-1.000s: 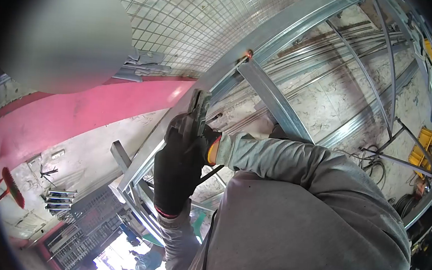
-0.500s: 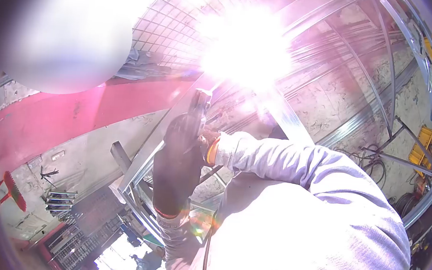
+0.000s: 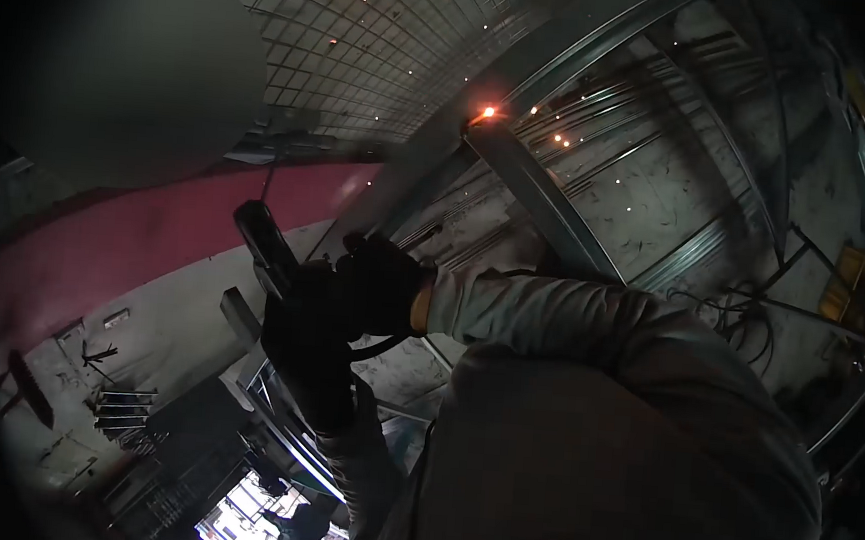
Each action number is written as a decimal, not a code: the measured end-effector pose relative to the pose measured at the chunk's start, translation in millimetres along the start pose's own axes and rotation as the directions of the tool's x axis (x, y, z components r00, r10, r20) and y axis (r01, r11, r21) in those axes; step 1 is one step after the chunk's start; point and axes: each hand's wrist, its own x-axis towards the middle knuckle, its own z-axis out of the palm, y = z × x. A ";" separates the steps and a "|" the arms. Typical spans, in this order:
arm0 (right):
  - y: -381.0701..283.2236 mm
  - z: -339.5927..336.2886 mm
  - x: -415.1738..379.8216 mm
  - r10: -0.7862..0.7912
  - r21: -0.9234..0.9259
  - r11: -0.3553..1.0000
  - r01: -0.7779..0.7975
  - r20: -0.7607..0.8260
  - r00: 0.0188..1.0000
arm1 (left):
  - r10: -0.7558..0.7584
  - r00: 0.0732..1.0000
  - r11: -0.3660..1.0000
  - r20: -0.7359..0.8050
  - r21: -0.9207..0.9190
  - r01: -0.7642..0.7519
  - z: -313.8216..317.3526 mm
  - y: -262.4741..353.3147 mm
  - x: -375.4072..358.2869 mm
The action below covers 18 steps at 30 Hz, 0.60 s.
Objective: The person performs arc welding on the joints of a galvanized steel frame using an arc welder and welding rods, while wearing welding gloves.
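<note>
My left hand (image 3: 302, 346), in a dark glove, is closed around a welding electrode holder (image 3: 262, 238). A thin electrode (image 3: 271, 170) points up from its jaw, apart from the steel. My right hand (image 3: 383, 285), gloved with an orange cuff, presses against the left glove with curled fingers; whatever it grips is hidden in the dark. Up and to the right, a glowing weld spot (image 3: 489, 112) sits where one square steel tube (image 3: 548, 198) meets a longer steel beam (image 3: 609, 42). Small sparks scatter around that joint.
Wire mesh (image 3: 337, 53) stands behind the joint, with a red strip (image 3: 177, 192) to the left. A large blurred grey shape (image 3: 116, 67) blocks the upper left. Steel bars (image 3: 694, 258) and cables (image 3: 749, 332) lie on the floor at right. A person (image 3: 299, 532) appears low in view.
The blinding arc has gone out, leaving a glowing spot and a dark scene. The holder and my left hand have moved left, away from the joint; my right hand has shifted slightly left.
</note>
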 end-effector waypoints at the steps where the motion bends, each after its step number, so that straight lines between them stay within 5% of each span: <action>1: 6.3 -6.3 0.0 -0.143 -0.056 0.985 0.161 0.242 0.960 | -0.022 0.999 0.997 -0.023 -0.081 0.020 -7.7 -3.0 3.3; 2: 4.9 -10.2 -1.5 -0.145 -0.056 0.985 0.163 0.242 0.959 | -0.021 0.999 0.997 -0.024 -0.081 0.019 -13.9 -8.0 5.4; 4: -1.3 -19.5 -3.4 -0.139 -0.120 0.975 0.185 0.320 0.937 | 0.181 0.981 0.961 -0.066 0.225 -0.162 -19.6 -13.3 8.8; 6: -6.3 -30.8 -1.8 -0.150 -0.256 0.934 0.250 0.355 0.923 | 0.143 0.984 0.979 -0.109 0.161 -0.124 -19.0 -11.2 6.3; 8: -12.8 -44.3 5.2 -0.071 -0.127 0.976 0.177 0.585 0.808 | 0.106 0.972 0.962 -0.208 0.270 -0.047 -24.7 -27.5 5.9; 10: -15.0 -55.8 10.5 -0.052 -0.081 0.987 0.138 0.655 0.754 | 0.091 0.980 0.966 -0.175 0.254 -0.044 -47.8 -62.5 17.1; 11: -15.6 -56.6 10.8 -0.045 -0.116 0.981 0.154 0.638 0.769 | 0.095 0.990 0.995 -0.100 0.050 -0.090 -63.0 -90.6 30.6; 13: -14.0 -60.1 15.5 -0.048 -0.093 0.986 0.139 0.641 0.766 | 0.218 0.973 0.878 -0.074 0.450 -0.163 -44.0 -83.8 41.4; 15: -9.7 -69.3 18.3 -0.108 -0.009 0.989 0.148 0.633 0.766 | 0.109 0.988 0.957 -0.112 0.281 -0.074 -36.8 -84.0 62.2; 16: -7.4 -71.6 19.0 -0.164 0.081 0.986 0.145 0.610 0.775 | 0.112 0.985 0.912 -0.130 0.408 -0.049 -26.5 -78.4 67.6; 18: 4.9 -56.5 20.7 -0.166 0.094 0.986 0.138 0.655 0.737 | 0.288 0.957 0.930 -0.043 0.251 -0.268 -29.0 -109.0 90.0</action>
